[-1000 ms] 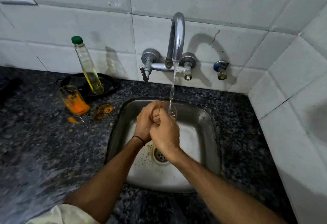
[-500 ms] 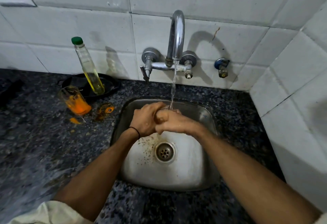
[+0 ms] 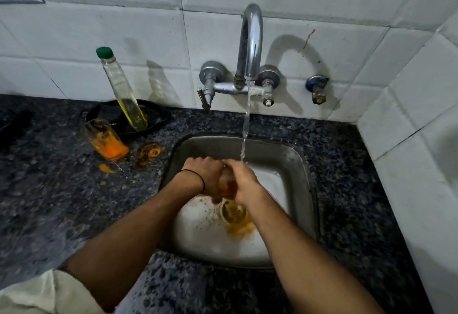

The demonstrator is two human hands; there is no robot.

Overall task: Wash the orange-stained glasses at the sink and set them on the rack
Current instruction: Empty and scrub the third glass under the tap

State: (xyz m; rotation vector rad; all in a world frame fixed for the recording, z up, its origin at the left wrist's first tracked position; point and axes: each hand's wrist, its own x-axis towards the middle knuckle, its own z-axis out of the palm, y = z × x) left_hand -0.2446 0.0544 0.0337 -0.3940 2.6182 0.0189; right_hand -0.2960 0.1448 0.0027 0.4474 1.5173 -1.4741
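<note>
Bare forearms (image 3: pixel 138 227).
Thin black band (image 3: pixel 199 179) on the left wrist; pale cream sleeve (image 3: pixel 44 294) at the left upper arm.

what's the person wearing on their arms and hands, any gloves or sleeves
No gloves: the left hand and right hand are bare. A thin black band circles the left wrist. A pale cream sleeve shows above the left elbow. The right forearm is bare as far as visible.
</note>
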